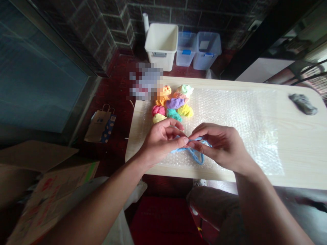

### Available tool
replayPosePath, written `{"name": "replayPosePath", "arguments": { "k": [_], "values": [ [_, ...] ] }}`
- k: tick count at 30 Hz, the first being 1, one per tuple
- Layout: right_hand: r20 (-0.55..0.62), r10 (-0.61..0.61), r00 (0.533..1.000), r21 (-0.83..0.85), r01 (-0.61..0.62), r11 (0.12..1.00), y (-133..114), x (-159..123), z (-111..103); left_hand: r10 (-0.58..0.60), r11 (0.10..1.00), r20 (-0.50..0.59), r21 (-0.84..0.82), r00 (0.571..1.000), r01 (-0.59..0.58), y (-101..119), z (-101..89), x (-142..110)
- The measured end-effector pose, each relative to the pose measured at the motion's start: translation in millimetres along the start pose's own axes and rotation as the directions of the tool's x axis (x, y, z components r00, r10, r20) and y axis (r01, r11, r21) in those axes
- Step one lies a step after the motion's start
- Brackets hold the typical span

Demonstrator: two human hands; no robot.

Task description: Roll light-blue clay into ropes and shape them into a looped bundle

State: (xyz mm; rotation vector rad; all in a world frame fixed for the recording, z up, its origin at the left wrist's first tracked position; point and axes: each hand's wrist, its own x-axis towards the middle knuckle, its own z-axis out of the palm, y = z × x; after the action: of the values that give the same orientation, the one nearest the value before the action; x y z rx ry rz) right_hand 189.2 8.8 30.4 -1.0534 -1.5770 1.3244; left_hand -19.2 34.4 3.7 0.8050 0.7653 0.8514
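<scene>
Both of my hands meet over a sheet of bubble wrap [237, 115] on a pale wooden table [301, 143]. My left hand [160, 141] pinches one end of a thin blue clay strip [195, 156] between thumb and fingers. My right hand [219, 144] pinches the same strip right beside it, fingertips nearly touching the left ones. The strip loops down below the hands onto the wrap. Beyond the hands lies a cluster of several coloured clay lumps [175, 103]: purple, pink, yellow, teal, orange and pale green.
A grey lump [303, 103] lies at the table's far right. On the floor behind stand a white bin [161, 46] and two clear storage boxes [199, 49]. A paper bag [100, 126] and cardboard boxes [46, 190] sit to the left.
</scene>
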Motion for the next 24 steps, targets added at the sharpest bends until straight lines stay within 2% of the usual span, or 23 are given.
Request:
{"name": "replayPosePath", "arguments": {
  "k": [10, 15, 20, 24],
  "values": [
    [-0.005, 0.055, 0.998, -0.125, -0.055, 0.991, 3.5, -0.6, -1.7, 0.039, 0.993, -0.050, 0.117, 0.998, -0.033, 0.8, 2.3, 1.1],
    [0.002, 0.141, 0.990, -0.030, -0.141, 0.990, 0.3, 1.1, -0.1, 0.023, 0.994, -0.056, 0.107, 0.998, -0.017, 3.7, 4.6, 0.3],
    [-0.040, 0.142, 0.989, 0.060, -0.139, 0.988, 0.2, 5.2, 0.0, 0.122, 0.983, 0.007, 0.141, 0.993, -0.121, -1.7, 1.9, 1.8],
    [-0.047, 0.140, 0.989, 0.097, -0.135, 0.986, 2.5, 3.6, -1.5, 0.194, 0.952, -0.002, 0.242, 0.981, -0.188, -5.2, 1.4, 1.6]
  ]
}}
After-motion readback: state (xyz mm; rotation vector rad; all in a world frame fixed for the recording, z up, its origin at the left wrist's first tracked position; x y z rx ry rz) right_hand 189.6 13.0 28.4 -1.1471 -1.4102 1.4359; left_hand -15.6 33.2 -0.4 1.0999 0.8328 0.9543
